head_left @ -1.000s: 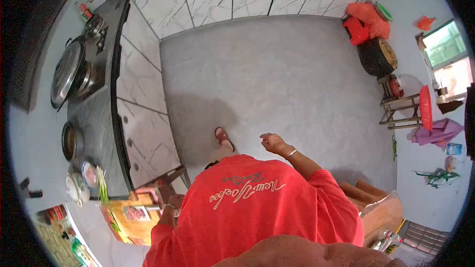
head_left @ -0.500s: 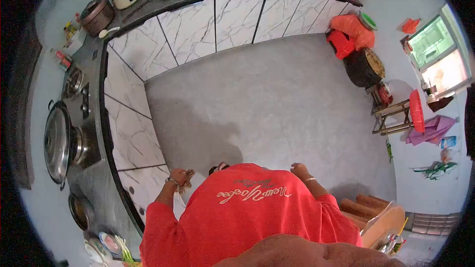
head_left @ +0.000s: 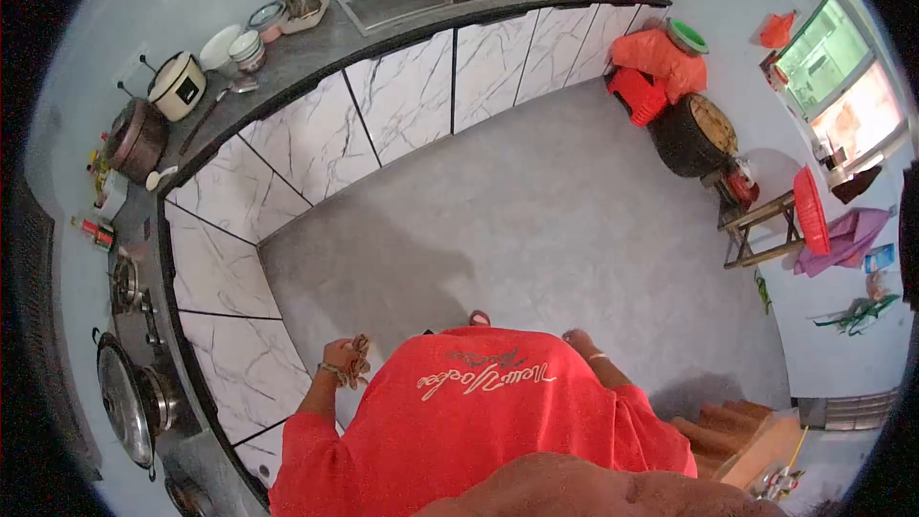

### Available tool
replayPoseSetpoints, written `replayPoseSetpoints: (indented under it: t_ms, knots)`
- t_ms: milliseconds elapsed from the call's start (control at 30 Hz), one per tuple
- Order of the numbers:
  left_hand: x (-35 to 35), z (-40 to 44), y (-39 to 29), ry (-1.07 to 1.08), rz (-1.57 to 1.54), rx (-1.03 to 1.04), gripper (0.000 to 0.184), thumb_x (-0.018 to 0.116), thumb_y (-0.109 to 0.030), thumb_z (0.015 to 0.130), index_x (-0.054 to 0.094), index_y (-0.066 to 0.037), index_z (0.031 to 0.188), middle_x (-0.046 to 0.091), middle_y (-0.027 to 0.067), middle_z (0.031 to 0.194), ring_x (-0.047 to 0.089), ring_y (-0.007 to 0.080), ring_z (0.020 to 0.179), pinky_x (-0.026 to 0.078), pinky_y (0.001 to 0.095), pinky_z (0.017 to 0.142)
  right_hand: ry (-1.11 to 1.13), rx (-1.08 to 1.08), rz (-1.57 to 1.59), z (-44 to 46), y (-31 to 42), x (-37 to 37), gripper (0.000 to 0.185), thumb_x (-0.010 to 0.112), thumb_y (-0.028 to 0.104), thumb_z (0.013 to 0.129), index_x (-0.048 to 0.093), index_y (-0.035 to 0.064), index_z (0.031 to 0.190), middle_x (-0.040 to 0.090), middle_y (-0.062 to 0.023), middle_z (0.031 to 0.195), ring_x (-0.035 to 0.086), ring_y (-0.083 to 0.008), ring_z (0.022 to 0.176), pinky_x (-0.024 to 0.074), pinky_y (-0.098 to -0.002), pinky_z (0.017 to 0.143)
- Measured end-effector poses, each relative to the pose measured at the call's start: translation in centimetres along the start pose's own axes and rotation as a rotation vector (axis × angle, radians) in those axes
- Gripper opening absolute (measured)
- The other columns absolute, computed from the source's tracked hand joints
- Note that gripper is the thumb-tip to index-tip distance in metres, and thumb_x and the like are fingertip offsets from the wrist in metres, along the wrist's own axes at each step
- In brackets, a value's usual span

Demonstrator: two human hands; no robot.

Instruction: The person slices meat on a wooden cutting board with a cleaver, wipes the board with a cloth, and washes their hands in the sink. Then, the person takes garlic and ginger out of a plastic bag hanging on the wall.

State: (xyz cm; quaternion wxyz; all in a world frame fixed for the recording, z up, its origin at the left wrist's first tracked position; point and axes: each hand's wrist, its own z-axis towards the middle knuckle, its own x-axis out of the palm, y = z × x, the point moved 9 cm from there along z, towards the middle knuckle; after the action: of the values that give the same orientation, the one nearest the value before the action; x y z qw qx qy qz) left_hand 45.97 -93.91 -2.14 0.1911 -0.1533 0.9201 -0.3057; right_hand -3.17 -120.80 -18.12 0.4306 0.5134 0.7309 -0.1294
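Fingers of the left hand (head_left: pixel 337 354) are closed round a crumpled brown cloth (head_left: pixel 360 356), with no gap that I can see and the loose folds poking out to the right, above the smooth grey floor (head_left: pixel 498 220). Across the red printed shirt (head_left: pixel 479 402), the right hand (head_left: pixel 580 341) hangs at the far side of the body; I can't tell how far its fingers are bent or whether they have hold of anything.

To hold that cloth well, I'd gather its trailing folds into the palm and hold the bundle clear of the shirt and, to the left, the white marbled cupboard doors (head_left: pixel 230 263).

Hard to make out from near to far: the cloth's weave, and whether it is damp; most of the legs, hidden by the shirt, with only a reddish-brown sandal (head_left: pixel 480 319) peeping out; a dark round pan (head_left: pixel 187 496), cut off at the near left on the dark grey worktop (head_left: pixel 212 461). Farther along, a large silvery round pan (head_left: pixel 123 397) hides much of the stove, and the far steel sink (head_left: pixel 412 5) shows little of its depth.
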Motion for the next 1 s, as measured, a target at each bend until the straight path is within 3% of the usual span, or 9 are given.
replayPoseSetpoints:
  t_ms: [100,200,400,467,500,567,700,767,1000]
  knots:
    - [0.6,2.3,0.6,-0.012,-0.217,-0.141,0.037,0.049,0.005,0.076,0.054,-0.002,0.111,0.062,0.0150,0.090,0.063,0.0264,0.061,0.055,0.0411,0.048,-0.233,-0.131,0.074,6.3,-1.4,-6.9,0.029,0.049,0.027,0.077,0.065,0.0035,0.086,0.063,-0.0195,0.088,0.059,-0.0375,0.084,0.0471,-0.0443,0.080]
    - [0.0,5.7,-1.8,-0.088,-0.008,0.098,0.033,0.052,0.004,0.075,0.056,0.001,0.108,0.063,0.0130,0.086,0.063,0.0259,0.061,0.055,0.0409,0.050,-0.323,-0.134,0.124,10.6,1.5,-17.1,0.028,0.051,0.022,0.076,0.064,0.0026,0.093,0.063,-0.0206,0.093,0.059,-0.0368,0.090,0.0468,-0.0419,0.082]
    - [-2.8,20.3,2.3,-0.125,-0.406,0.141,0.032,0.060,-0.001,0.073,0.060,0.003,0.104,0.064,0.0096,0.078,0.062,0.0212,0.063,0.053,0.0341,0.053,-0.361,-0.247,0.172,18.9,8.9,-29.7,0.031,0.052,0.023,0.078,0.062,0.0020,0.099,0.062,-0.0211,0.095,0.059,-0.0361,0.092,0.0464,-0.0420,0.083]
    - [-2.9,21.9,-5.7,-0.112,0.214,0.587,0.036,0.061,-0.004,0.072,0.060,0.003,0.107,0.064,0.0092,0.080,0.062,0.0195,0.065,0.052,0.0313,0.057,-0.418,-0.345,0.200,21.0,11.0,-32.3,0.032,0.055,0.024,0.077,0.061,0.0038,0.101,0.064,-0.0181,0.082,0.060,-0.0348,0.083,0.0480,-0.0412,0.077]
    - [-2.9,22.6,-8.9,-0.100,0.216,0.604,0.036,0.061,-0.004,0.072,0.060,0.003,0.107,0.064,0.0092,0.080,0.062,0.0195,0.065,0.052,0.0313,0.057,-0.434,-0.333,0.198,22.4,11.4,-33.2,0.032,0.055,0.024,0.077,0.061,0.0038,0.101,0.064,-0.0181,0.082,0.060,-0.0348,0.083,0.0480,-0.0412,0.077]
    - [-3.1,24.4,-12.4,-0.050,-0.455,0.119,0.036,0.060,-0.005,0.071,0.060,0.003,0.107,0.063,0.0096,0.084,0.062,0.0195,0.068,0.052,0.0319,0.061,-0.251,-0.250,0.126,24.7,11.6,-32.1,0.033,0.052,0.025,0.079,0.061,0.0031,0.103,0.063,-0.0193,0.095,0.059,-0.0347,0.092,0.0464,-0.0413,0.083]
    - [-4.7,30.4,-24.7,-0.096,0.134,0.338,0.040,0.056,0.000,0.070,0.057,0.003,0.110,0.062,0.0101,0.088,0.062,0.0205,0.074,0.052,0.0337,0.062,-0.288,-0.303,0.106,27.0,12.0,-33.8,0.031,0.052,0.024,0.078,0.062,0.0028,0.098,0.062,-0.0187,0.095,0.058,-0.0347,0.092,0.0457,-0.0423,0.084]
    - [-4.0,32.3,-29.4,0.099,-0.309,0.290,0.046,0.053,0.004,0.069,0.053,0.002,0.115,0.061,0.0101,0.095,0.061,0.0227,0.079,0.053,0.0354,0.063,-0.309,-0.199,0.166,28.3,10.6,-34.4,0.031,0.051,0.024,0.077,0.062,0.0027,0.098,0.062,-0.0192,0.096,0.058,-0.0351,0.092,0.0456,-0.0426,0.084]
    - [-1.5,37.1,-49.2,0.274,-0.461,0.563,0.052,0.051,0.005,0.068,0.047,0.000,0.119,0.058,0.0124,0.102,0.060,0.0243,0.082,0.053,0.0360,0.066,-0.266,-0.139,0.226,31.4,8.5,-38.1,0.031,0.051,0.021,0.076,0.062,0.0021,0.098,0.062,-0.0213,0.095,0.058,-0.0358,0.092,0.0455,-0.0432,0.083]
